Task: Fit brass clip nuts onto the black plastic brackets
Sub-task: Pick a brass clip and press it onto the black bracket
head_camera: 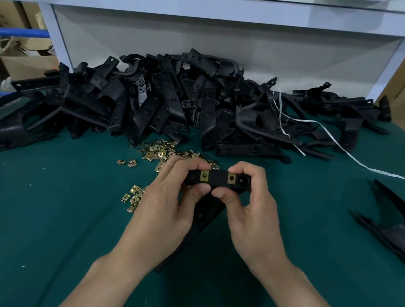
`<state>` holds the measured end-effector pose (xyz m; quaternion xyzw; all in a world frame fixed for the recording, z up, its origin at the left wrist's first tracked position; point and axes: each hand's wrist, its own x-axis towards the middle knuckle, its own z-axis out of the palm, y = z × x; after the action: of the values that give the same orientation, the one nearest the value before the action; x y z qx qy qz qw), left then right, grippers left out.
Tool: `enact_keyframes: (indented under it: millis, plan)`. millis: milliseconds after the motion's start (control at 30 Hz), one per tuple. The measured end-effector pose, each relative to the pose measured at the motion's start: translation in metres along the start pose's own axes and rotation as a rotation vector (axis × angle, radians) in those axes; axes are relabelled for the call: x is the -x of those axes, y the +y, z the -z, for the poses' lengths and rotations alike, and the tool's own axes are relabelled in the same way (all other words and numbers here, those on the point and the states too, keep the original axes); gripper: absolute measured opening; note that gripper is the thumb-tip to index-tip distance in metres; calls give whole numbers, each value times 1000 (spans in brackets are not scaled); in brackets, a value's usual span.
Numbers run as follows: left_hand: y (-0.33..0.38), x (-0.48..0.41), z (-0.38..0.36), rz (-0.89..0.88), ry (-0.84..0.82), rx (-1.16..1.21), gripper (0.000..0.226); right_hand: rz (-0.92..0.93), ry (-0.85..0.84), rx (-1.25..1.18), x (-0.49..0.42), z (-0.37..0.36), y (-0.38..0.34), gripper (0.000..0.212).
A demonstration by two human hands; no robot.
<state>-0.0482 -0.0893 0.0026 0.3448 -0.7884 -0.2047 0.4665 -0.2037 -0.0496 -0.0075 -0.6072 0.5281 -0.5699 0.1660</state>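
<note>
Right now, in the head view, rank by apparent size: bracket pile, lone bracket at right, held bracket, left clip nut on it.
1. bracket pile, by far the largest.
2. lone bracket.
3. held bracket, though much of it is hidden, so 2 versus 3 is unsure.
4. left clip nut, the smallest.

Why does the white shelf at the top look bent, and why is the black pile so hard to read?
Head view: the wide-angle lens bends the white shelf toward the frame's edges; soft, even light gives the pile of black brackets few highlights, so the parts merge; the brass clip nuts on the held bracket, between left hand and right hand, show sharp.
</note>
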Motion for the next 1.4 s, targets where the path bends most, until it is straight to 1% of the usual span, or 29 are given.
enact_keyframes:
  millis: [167, 333, 433, 467, 733, 867, 933, 1033, 1100, 1200, 1233, 1300, 1333, 1367, 1400]
  plan:
    - [0, 2, 2, -14, -42, -99, 28, -23, -4, 6, 1, 0, 0, 29]
    - [1, 1, -1, -30, 0, -113, 21, -18, -4, 16, 0, -1, 0, 27]
    - [0, 1, -2, -45, 25, -121, 35, -24, 4, 7, 0, -1, 0, 25]
    - [-1, 1, -2, -45, 31, -121, 36, -26, 5, 7, 0, -1, 1, 25]
    - [1, 1, -2, -43, 61, -158, 26, -35, 16, -21, 1, -2, 3, 25]
    - [0, 2, -2, -37, 50, -142, 22, 20, 26, 0, -1, -2, 5, 23]
    - [0, 3, -1, 8, 34, -83, 25, 41, 45, 41, -3, -1, 6, 26]
    - [1, 3, 2, 164, 13, 125, 35, 10, 85, 91, -6, 3, 9, 26]
    - [3, 1, 5, 208, -21, 291, 38, -8, 111, 85, -9, 5, 12, 21]
    - [8, -3, 12, 219, -62, 531, 37, -65, 141, -52, -12, 9, 17, 17]
    - [9, -4, 14, 235, -61, 610, 36, -106, 149, -139, -13, 10, 17, 17]
    - [6, -7, 16, 299, -28, 763, 32, -214, 158, -391, -17, 10, 19, 22]
    - [5, -7, 16, 316, -12, 792, 30, -268, 152, -541, -20, 9, 18, 23]
    - [5, -7, 14, 305, -2, 751, 28, -305, 146, -665, -22, 6, 17, 23]
    - [5, -6, 11, 264, -15, 653, 28, -337, 140, -746, -22, 4, 15, 23]
